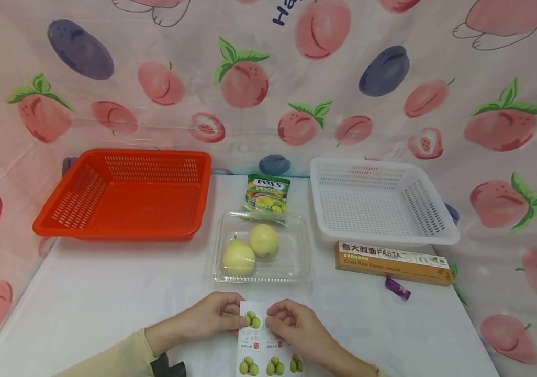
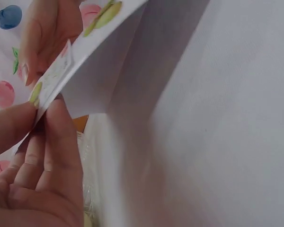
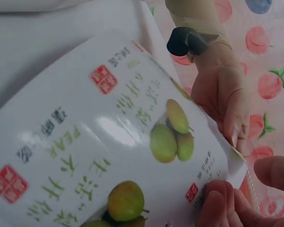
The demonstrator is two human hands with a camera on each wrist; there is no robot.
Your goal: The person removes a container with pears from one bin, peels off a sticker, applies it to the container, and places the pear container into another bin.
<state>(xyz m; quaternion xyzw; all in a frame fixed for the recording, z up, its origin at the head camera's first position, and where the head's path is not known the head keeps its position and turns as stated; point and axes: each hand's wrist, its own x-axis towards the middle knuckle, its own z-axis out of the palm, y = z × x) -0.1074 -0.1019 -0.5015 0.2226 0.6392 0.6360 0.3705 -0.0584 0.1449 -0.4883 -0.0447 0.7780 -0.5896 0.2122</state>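
My left hand [image 1: 214,317] pinches the upper left edge of a white sheet of pear stickers [image 1: 261,355], thumb on the printed face and fingers behind. Groups of green pears, red seals and green lettering show on the sheet [image 3: 118,127]. In the left wrist view a small paper flap [image 2: 68,52] stands up from the printed face. My right hand [image 1: 303,330] is over the sheet's upper right, its fingers bent. In the right wrist view those fingers [image 3: 217,196] lie against the print, with the thumb apart from them; whether they grip the paper I cannot tell.
A clear lidded box [image 1: 287,256] with two yellow-green pears stands ahead, a green candy bag [image 1: 267,191] behind it. A red basket [image 1: 113,238] is at left, a white basket [image 1: 386,238] at right. Before the latter lie a pasta box [image 1: 393,266] and a purple-wrapped sweet [image 1: 398,288].
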